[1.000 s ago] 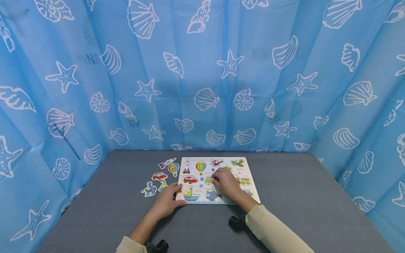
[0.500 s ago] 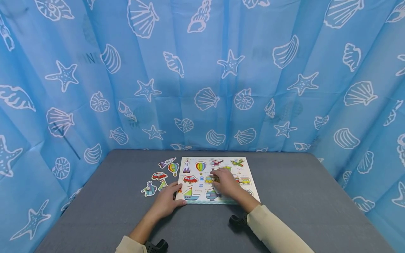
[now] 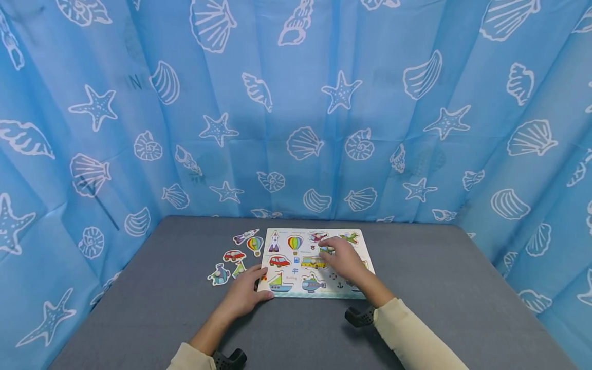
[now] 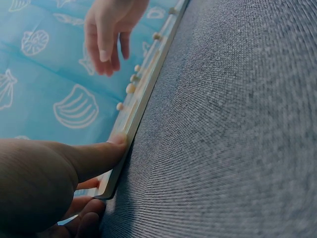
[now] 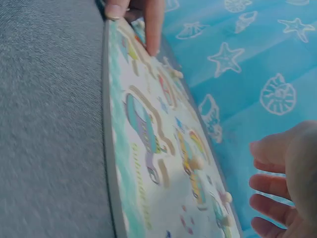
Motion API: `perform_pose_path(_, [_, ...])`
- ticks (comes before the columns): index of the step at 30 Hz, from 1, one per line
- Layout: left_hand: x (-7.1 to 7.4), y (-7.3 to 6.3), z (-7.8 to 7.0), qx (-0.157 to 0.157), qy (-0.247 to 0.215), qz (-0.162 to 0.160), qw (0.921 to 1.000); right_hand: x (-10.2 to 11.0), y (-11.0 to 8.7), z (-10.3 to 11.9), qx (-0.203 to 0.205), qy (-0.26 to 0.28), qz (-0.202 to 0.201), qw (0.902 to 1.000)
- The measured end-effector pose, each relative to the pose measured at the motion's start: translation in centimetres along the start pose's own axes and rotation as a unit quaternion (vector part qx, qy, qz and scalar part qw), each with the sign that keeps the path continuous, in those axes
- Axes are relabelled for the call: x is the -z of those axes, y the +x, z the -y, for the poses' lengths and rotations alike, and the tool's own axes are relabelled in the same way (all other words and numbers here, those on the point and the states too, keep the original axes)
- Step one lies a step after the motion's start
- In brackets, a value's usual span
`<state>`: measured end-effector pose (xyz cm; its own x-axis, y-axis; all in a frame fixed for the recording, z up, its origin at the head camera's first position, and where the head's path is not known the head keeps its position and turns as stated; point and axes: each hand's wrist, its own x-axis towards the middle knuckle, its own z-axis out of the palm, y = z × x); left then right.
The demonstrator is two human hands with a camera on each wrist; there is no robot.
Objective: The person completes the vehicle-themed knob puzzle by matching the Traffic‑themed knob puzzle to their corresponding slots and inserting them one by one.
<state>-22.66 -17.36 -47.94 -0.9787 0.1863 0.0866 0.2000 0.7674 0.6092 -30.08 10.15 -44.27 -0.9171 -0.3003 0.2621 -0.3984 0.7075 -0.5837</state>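
Observation:
A white peg puzzle board [image 3: 333, 295] with vehicle pictures lies on the table. My left hand [image 3: 242, 294] grips its front left corner; in the left wrist view the thumb [image 4: 106, 148] presses the edge while the other fingers curl around the corner. Over the right half of the board hovers my right hand [image 3: 344, 261], fingers relaxed and holding nothing, as the right wrist view confirms. A yellow bus piece [image 3: 312, 262] with a wooden knob [image 5: 197, 163] sits in the board just left of its fingertips. In the right wrist view the submarine recess [image 5: 141, 129] holds no piece.
Loose pieces lie left of the board: a rocket [image 3: 245, 236], a hot-air balloon [image 3: 254, 245], a red car [image 3: 234, 255], a blue piece [image 3: 219, 274], and a sailboat [image 3: 238, 268] beside the left hand. A blue shell-print curtain [image 3: 277, 103] surrounds the grey table [image 3: 185, 308].
My right hand has let go of the yellow bus piece and moved up and to the right, uncovering it. The left hand keeps its hold on the board. The head view has shifted slightly.

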Motion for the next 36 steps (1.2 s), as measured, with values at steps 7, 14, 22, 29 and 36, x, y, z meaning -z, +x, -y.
perform_pose_path(7, [0.0,-0.1,-0.2,-0.003,-0.002,0.003,1.0000,1.4,-0.8,-1.5,-0.004,0.011,-0.016,0.9998])
perform_pose_path(14, [0.0,-0.1,-0.3,0.003,-0.001,0.004,1.0000,2.3,-1.9,-3.6,-0.025,0.023,-0.036,0.9988])
perform_pose_path(22, [0.1,-0.1,-0.5,0.008,0.001,0.002,1.0000,3.0,-3.1,-6.0,-0.007,0.029,-0.065,0.9974])
perform_pose_path(29, [-0.1,-0.2,-0.4,0.008,-0.001,0.003,1.0000,3.4,-3.9,-7.7,-0.028,0.025,-0.093,0.9950])
perform_pose_path(36, [0.0,-0.1,-0.4,0.005,0.007,0.001,1.0000,3.4,-4.4,-8.8,-0.060,0.002,-0.078,0.9951])
